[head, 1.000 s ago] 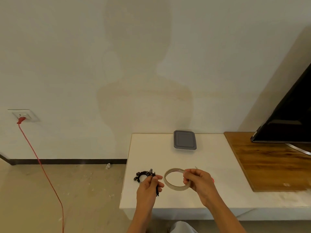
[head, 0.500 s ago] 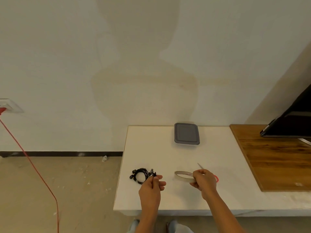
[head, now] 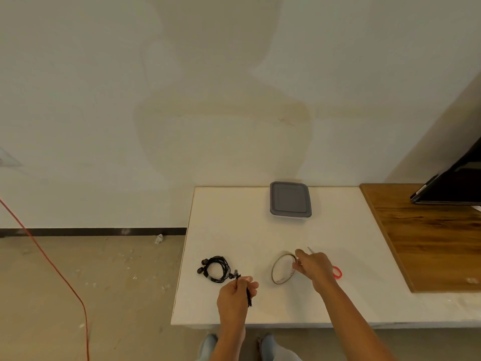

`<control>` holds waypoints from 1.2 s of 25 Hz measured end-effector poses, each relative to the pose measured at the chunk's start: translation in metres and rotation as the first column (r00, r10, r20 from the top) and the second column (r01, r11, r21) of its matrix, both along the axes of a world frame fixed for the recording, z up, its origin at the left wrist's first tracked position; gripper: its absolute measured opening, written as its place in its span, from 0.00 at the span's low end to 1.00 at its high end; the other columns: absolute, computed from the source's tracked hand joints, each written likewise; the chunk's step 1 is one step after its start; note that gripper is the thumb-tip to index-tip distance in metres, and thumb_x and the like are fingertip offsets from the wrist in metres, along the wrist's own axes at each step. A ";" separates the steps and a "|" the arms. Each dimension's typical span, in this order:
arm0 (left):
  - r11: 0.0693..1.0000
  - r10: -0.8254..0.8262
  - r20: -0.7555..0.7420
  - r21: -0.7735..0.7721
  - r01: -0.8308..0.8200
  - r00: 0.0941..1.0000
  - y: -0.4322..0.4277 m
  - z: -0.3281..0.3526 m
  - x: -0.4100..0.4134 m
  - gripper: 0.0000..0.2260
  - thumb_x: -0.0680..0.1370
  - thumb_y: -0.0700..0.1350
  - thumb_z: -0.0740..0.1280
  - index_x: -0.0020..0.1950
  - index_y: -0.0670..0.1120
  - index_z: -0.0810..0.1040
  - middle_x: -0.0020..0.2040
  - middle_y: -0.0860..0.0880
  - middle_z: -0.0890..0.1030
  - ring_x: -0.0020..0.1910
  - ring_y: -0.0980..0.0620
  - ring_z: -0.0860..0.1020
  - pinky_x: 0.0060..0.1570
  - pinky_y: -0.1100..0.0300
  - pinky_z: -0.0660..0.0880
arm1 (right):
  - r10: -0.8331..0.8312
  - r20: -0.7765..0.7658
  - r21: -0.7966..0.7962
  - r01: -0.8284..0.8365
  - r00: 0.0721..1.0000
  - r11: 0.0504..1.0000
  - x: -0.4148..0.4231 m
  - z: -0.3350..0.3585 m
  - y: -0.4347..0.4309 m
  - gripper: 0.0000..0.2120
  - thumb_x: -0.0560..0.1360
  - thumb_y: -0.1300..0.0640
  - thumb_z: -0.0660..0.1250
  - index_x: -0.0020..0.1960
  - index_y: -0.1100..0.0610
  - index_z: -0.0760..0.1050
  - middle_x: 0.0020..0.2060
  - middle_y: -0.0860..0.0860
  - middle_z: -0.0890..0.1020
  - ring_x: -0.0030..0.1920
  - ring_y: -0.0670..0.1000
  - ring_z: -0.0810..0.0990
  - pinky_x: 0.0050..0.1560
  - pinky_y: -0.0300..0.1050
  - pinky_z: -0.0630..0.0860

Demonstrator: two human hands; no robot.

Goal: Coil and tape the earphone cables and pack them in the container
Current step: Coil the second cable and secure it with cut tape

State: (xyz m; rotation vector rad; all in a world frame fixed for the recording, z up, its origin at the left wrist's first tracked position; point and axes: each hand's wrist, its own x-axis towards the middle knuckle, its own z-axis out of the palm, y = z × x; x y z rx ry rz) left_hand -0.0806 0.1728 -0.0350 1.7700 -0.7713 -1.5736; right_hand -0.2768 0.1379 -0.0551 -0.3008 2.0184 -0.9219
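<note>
On the floor, far left: a red cord (head: 52,267) runs down from the left edge and curves toward the bottom of the view over dusty bare floor.
Skirting: a dark baseboard (head: 91,231) lines the foot of the pale wall, with a small crumpled scrap (head: 159,238) lying just in front of it.
White table (head: 260,230): its top reaches from the wall to the near edge; every task item sits on it.
Coiled earphones (head: 216,269): a black cable wound into a loose ring near the table's left edge, two earbuds at the ring's left side; the ring lies flat on the top.
Left hand (head: 235,295): fingers curled closed, thumb and forefinger pinching a short black stretch of the earphone cable at the coil's right side; a dark tail hangs below the fingers.
Tape roll (head: 282,269): a thin ring, between the two hands, tilted up on its edge; whether its lower rim touches the table I cannot tell.
Right hand (head: 313,267): partly closed, fingertips gripping the roll's right rim, forefinger stretched along the top.
Scissors (head: 337,271): red handle loop peeks out just right of the right hand, a thin blade tip showing above the knuckles.
Container (head: 290,199): grey lid on, at the table's far edge by the wall, well apart from both hands.
Wooden board (head: 429,243): brown surface at the right, beside the white top.
Dark screen (head: 455,188): stands on the board's far right corner.
</note>
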 end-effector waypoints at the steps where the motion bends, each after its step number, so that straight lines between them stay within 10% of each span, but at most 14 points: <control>1: 1.000 0.018 -0.014 0.016 -0.018 1.000 0.001 -0.002 0.001 0.11 0.78 0.40 0.62 0.43 0.42 0.83 0.35 0.49 0.86 0.33 0.56 0.81 0.42 0.60 0.75 | 0.056 -0.041 0.026 -0.055 0.998 0.998 0.000 -0.001 0.000 0.13 0.72 0.58 0.65 0.31 0.63 0.73 0.29 0.56 0.82 0.38 0.55 0.83 0.39 0.44 0.72; 5: 0.997 0.060 -0.065 0.057 -0.056 0.996 0.004 -0.008 0.001 0.11 0.78 0.40 0.64 0.38 0.42 0.84 0.35 0.46 0.85 0.36 0.49 0.81 0.48 0.52 0.76 | 0.281 -0.247 0.059 -0.275 0.927 0.960 -0.005 -0.013 0.013 0.11 0.73 0.64 0.64 0.32 0.60 0.72 0.32 0.57 0.76 0.36 0.54 0.75 0.38 0.45 0.72; 8: 0.993 0.101 -0.103 0.077 -0.093 0.990 0.006 -0.007 0.002 0.12 0.78 0.39 0.65 0.36 0.42 0.83 0.35 0.43 0.85 0.37 0.47 0.80 0.51 0.49 0.76 | 0.378 -0.678 0.180 -0.357 0.630 0.917 -0.014 -0.025 0.036 0.09 0.75 0.63 0.67 0.54 0.60 0.78 0.49 0.58 0.79 0.49 0.58 0.78 0.47 0.50 0.78; 11: 0.988 0.131 -0.140 0.098 -0.118 0.981 0.006 -0.006 0.004 0.14 0.78 0.38 0.65 0.34 0.42 0.84 0.35 0.41 0.84 0.37 0.46 0.78 0.48 0.49 0.75 | 0.454 -0.769 0.298 -0.376 0.450 0.877 -0.025 -0.038 0.057 0.14 0.74 0.60 0.68 0.60 0.59 0.76 0.51 0.56 0.81 0.51 0.56 0.78 0.48 0.50 0.79; 17: 0.996 0.093 -0.124 0.021 -0.092 0.988 0.001 0.008 0.003 0.13 0.78 0.39 0.64 0.36 0.43 0.84 0.36 0.43 0.85 0.36 0.48 0.79 0.46 0.53 0.75 | 0.192 -0.559 -0.019 -0.244 0.807 0.970 -0.023 -0.033 0.079 0.02 0.77 0.60 0.65 0.48 0.57 0.77 0.39 0.50 0.80 0.42 0.52 0.79 0.51 0.49 0.79; 23: 0.997 -0.004 -0.091 -0.077 -0.003 0.996 -0.014 0.039 -0.005 0.12 0.79 0.40 0.62 0.41 0.43 0.83 0.37 0.45 0.85 0.37 0.52 0.81 0.41 0.62 0.75 | 0.242 -0.445 0.255 -0.137 0.862 0.957 -0.030 -0.025 0.081 0.15 0.66 0.56 0.78 0.43 0.65 0.76 0.38 0.57 0.80 0.31 0.51 0.77 0.31 0.40 0.72; 30: 0.996 -0.066 -0.121 -0.074 0.058 0.990 -0.021 0.051 -0.010 0.12 0.80 0.39 0.61 0.44 0.41 0.83 0.38 0.46 0.86 0.36 0.53 0.81 0.42 0.64 0.75 | 0.569 -0.567 0.577 -0.205 0.596 0.791 -0.014 -0.011 0.078 0.05 0.77 0.55 0.65 0.52 0.54 0.76 0.43 0.48 0.81 0.40 0.46 0.80 0.40 0.38 0.80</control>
